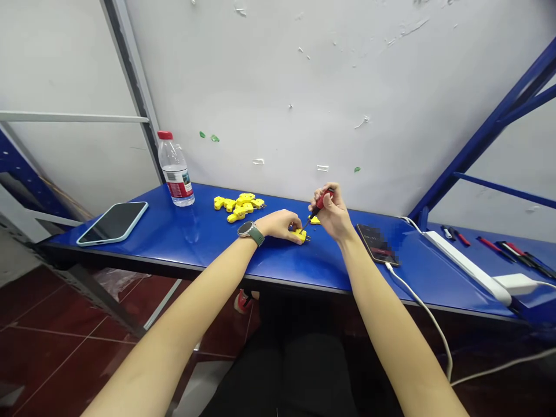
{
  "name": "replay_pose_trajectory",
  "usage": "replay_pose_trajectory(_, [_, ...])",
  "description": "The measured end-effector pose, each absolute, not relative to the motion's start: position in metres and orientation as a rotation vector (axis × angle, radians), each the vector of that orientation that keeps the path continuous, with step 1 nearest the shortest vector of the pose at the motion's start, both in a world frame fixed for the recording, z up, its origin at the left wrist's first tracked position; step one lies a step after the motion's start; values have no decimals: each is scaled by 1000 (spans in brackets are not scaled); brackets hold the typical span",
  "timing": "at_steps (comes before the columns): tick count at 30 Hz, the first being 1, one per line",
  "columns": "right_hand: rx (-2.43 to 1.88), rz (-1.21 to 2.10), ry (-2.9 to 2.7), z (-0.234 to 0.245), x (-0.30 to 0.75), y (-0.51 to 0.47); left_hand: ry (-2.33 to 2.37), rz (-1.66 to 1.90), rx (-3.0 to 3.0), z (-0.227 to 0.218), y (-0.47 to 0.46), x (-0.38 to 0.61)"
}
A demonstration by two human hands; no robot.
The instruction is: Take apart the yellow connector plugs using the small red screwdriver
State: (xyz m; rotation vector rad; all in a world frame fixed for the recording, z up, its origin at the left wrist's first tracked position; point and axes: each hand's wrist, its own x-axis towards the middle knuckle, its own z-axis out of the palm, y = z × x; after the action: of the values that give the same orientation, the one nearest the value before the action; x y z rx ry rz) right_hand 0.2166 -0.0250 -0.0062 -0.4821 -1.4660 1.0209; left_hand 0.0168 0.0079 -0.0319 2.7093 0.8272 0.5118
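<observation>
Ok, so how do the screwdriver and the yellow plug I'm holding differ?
The screwdriver has a red and black handle, while the yellow plug has thin prongs sticking out. The screwdriver slants down toward the plug; the plug sits low at the blue tabletop. Your right hand grips the screwdriver, your left hand the plug. Both are in hand.

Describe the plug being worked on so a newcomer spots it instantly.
On the blue table, find the left hand, a watch on its wrist. The yellow plug is at its fingertips, metal pins pointing right. Unlike the other yellow pieces, it is held, with the screwdriver at it.
</observation>
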Motion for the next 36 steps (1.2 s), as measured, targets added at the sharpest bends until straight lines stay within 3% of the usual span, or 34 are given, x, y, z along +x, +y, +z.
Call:
replay_pose_trajectory(18, [-378,1349,-1455,-1,192,-42,811,461,2668,-31,-5,35])
replay_pose_trajectory(27, [-409,1195,-1503,-7,199,-36,857,441,2705,-27,-5,28])
replay_pose_trajectory(36, [-383,1350,-1527,-5,191,-39,897,452,2680,-30,-6,29])
